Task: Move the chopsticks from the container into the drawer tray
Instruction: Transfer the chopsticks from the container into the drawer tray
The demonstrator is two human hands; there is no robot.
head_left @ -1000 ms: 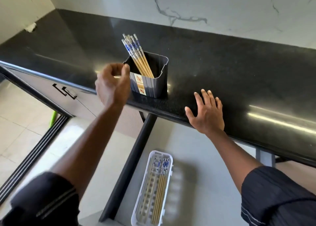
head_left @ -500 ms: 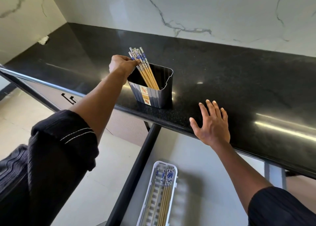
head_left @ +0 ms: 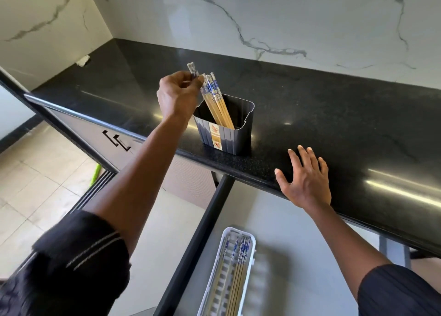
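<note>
A dark ribbed container (head_left: 229, 134) stands near the front edge of the black counter (head_left: 334, 115). Several wooden chopsticks (head_left: 216, 103) with blue-and-white tops lean in it toward the left. My left hand (head_left: 177, 96) is pinched on the tops of a couple of chopsticks, which stick out above my fingers, higher than the rest. My right hand (head_left: 305, 177) lies flat and spread on the counter edge, to the right of the container. Below, in the open drawer (head_left: 298, 256), a white slotted tray (head_left: 250, 249) holds several chopsticks lying lengthwise.
A marble wall backs the counter. The dark drawer side (head_left: 200, 239) runs diagonally below the container. Cabinet fronts with black handles (head_left: 117, 140) are at the left, above a tiled floor with a green stick (head_left: 94, 176).
My left hand went from beside the container to the chopstick tops, closed on a couple and raised them above the others. The view tilted up. My right hand stayed put.
</note>
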